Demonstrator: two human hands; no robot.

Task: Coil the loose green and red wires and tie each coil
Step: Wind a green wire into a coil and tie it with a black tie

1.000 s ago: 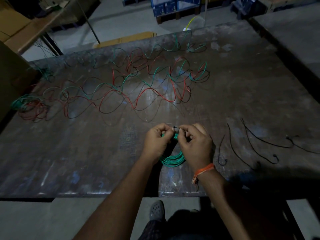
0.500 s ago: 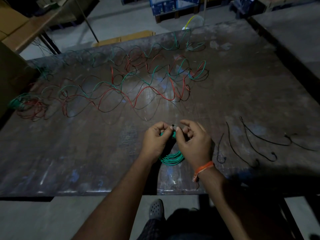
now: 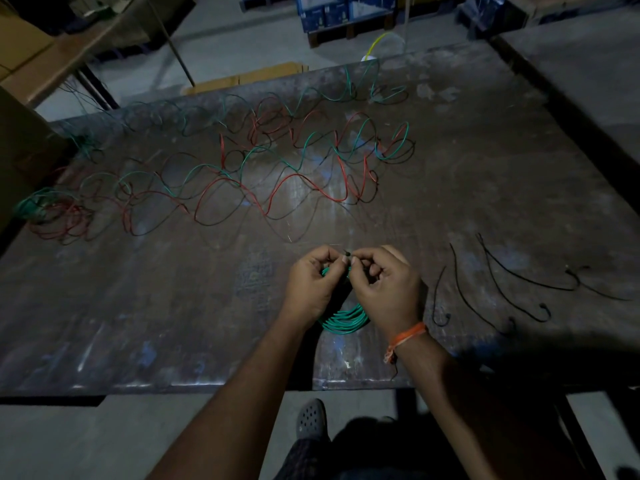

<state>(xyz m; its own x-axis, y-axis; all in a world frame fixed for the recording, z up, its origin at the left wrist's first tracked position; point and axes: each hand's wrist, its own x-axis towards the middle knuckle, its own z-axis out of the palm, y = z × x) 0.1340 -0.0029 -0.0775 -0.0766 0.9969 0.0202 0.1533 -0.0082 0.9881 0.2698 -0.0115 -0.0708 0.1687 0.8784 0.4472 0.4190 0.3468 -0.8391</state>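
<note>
A dark worktable (image 3: pixel 485 202) fills the view. Beyond my hands on it sprawl loose green and red wires (image 3: pixel 277 178); black ties (image 3: pixel 502 285) lie to their right. At the near edge my left hand (image 3: pixel 311 289) and right hand (image 3: pixel 388 292) pinch a small dark tie end (image 3: pixel 347 253) atop a green coil (image 3: pixel 344 320). I judge I'm tying this coil; next I must twist it tight.

The scene was dim. A weak pool of light fell on the middle of the table (image 3: pixel 485 188), leaving pale sheen on its worn top near the loose wires (image 3: pixel 277 174). The near right corner lay in heavy shadow, and the far left was dark. The wide lens bent the table's edges outward. Fine detail at the hands was soft and grainy.
</note>
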